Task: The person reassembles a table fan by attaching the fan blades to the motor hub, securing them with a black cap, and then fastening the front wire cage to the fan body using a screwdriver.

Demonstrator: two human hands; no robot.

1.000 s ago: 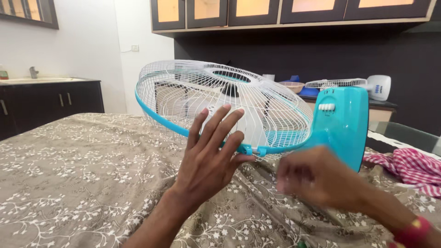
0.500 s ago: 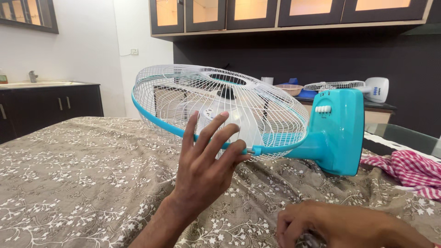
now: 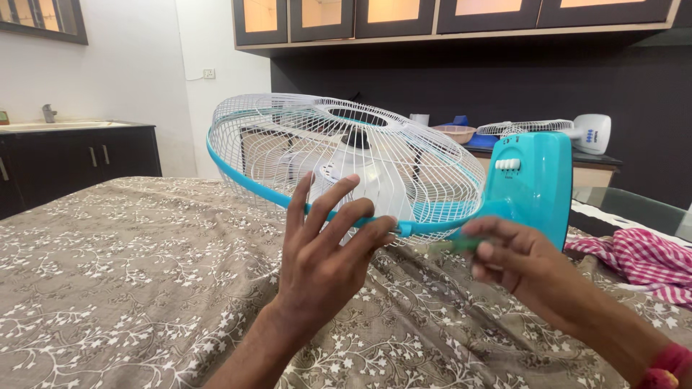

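Half a second ago our right hand (image 3: 515,263) was low on the patterned bedcover (image 3: 130,266) picking something up; now it has come up beside the clip (image 3: 405,229) on the fan's blue rim, fingers curled around a green-handled tool (image 3: 455,246) that looks like a screwdriver. Our left hand (image 3: 324,256), open with fingers spread, still steadies the white wire guard (image 3: 346,158) of the teal fan (image 3: 530,187), which lies tilted on the bed, so work on the clip looks ready to begin.

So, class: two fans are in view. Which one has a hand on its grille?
The teal fan lying on the bedspread; the left hand touches its grille rim. The white fan stands untouched behind.
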